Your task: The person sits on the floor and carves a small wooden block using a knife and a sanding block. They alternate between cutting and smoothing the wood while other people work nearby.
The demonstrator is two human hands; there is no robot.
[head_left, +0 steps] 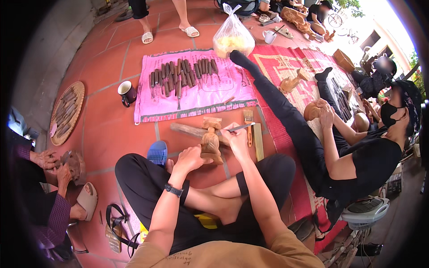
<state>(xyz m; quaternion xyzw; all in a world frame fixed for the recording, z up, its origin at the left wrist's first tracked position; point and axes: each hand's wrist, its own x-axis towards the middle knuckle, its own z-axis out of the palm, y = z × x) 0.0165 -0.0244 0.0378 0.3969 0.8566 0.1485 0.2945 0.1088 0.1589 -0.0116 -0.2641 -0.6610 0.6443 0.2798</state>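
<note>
A light-brown wooden carving [210, 142] with a narrow neck and a flared base stands on the tiles in front of my crossed legs, against a rough wooden stick [190, 130]. My left hand [192, 159] grips the lower left side of the carving, its thumb across the base. To the right, my right hand [237, 139] is closed in a pen-like grip around a slim grey tool [241, 127]; its far end sticks out up and right. Whether the tool's tip touches the carving, I cannot tell. A flat brush [248, 117] lies just beyond that hand.
Several dark-handled chisels [172, 76] lie on a pink sack [210, 96]. A dark mug [127, 94] and a blue slipper [157, 153] are on the left. At right, a person [366, 152] holds a wooden piece, a leg stretched across the red mat [281, 60].
</note>
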